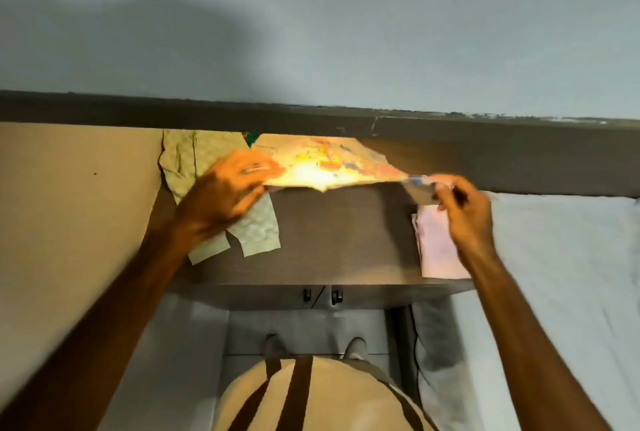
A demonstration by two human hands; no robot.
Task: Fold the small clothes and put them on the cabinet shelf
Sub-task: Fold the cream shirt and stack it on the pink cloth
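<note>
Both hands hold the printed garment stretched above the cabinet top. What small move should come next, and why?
Probably lower it flat onto the bare brown cabinet top. The left hand and right hand each grip an edge of the printed garment, which is spread but unfolded in the air, and the gap between the green garment and the pink folded piece looks free.

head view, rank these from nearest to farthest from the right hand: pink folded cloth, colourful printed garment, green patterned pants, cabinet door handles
1. colourful printed garment: its corner is pinched in the right hand.
2. pink folded cloth: lying just under that hand, on the right of the cabinet top.
3. cabinet door handles: on the front edge, toward the middle.
4. green patterned pants: far left, under the left hand.
</note>
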